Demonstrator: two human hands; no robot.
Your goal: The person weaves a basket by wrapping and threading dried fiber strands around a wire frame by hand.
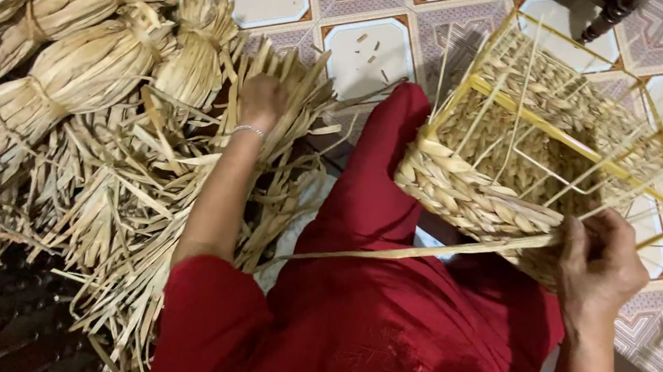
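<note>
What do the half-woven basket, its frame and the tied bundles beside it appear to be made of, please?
Basket: braided dried plant strips, matte tan, probably straw-like leaf. Frame: thin rigid rods, likely yellow-coated metal wire. Bundles: the same dry, flat, pale fibre.

The bundled straw (55,68) lies left of the half-woven basket (523,164) (on the person's lap).

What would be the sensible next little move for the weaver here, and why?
Probably pull one loose strip from the pile: the left hand is reaching into it, while the right hand holds the half-woven basket where a strip trails off.
</note>
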